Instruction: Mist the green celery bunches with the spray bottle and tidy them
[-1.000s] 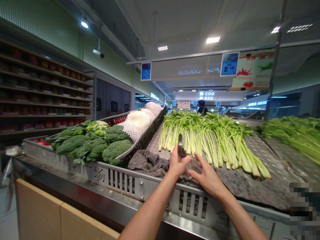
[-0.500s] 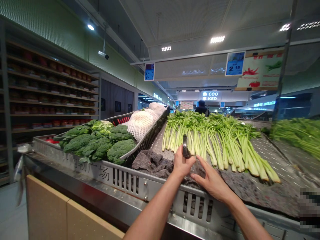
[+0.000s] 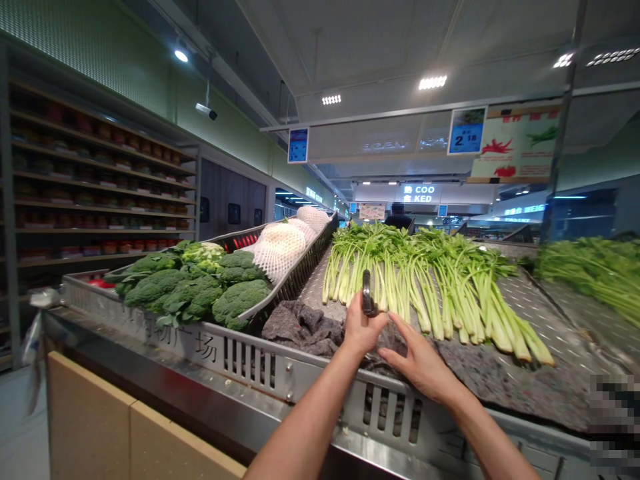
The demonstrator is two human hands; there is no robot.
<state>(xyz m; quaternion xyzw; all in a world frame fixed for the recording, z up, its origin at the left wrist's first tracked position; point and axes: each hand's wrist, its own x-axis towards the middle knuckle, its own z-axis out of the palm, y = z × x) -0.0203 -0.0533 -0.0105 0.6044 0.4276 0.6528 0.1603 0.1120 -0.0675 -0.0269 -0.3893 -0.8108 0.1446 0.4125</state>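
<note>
My left hand (image 3: 361, 328) is closed around a black rounded object (image 3: 367, 293) that stands up edge-on from the fingers; its exact kind is hard to make out. Close beside it, my right hand (image 3: 414, 353) is open, with thumb and index finger spread apart. The right index fingertip comes near the left thumb tip; whether they touch I cannot tell. Just beyond both hands, bunches of celery (image 3: 430, 287) lie in a row, leaves away from me and pale stalk ends toward me. Crumpled dark grey cloth (image 3: 305, 327) lies left of my left hand.
A grey slatted crate edge (image 3: 250, 360) runs below my forearms. To the left are broccoli (image 3: 193, 293) and white foam-netted produce (image 3: 283, 247) in a crate. A mirror (image 3: 590, 267) stands at the right, and shelves of jars (image 3: 100, 180) at the far left.
The view has shifted very slightly, so things sit a little further left. My hands keep almost the same pose, the left still holding the black object.
</note>
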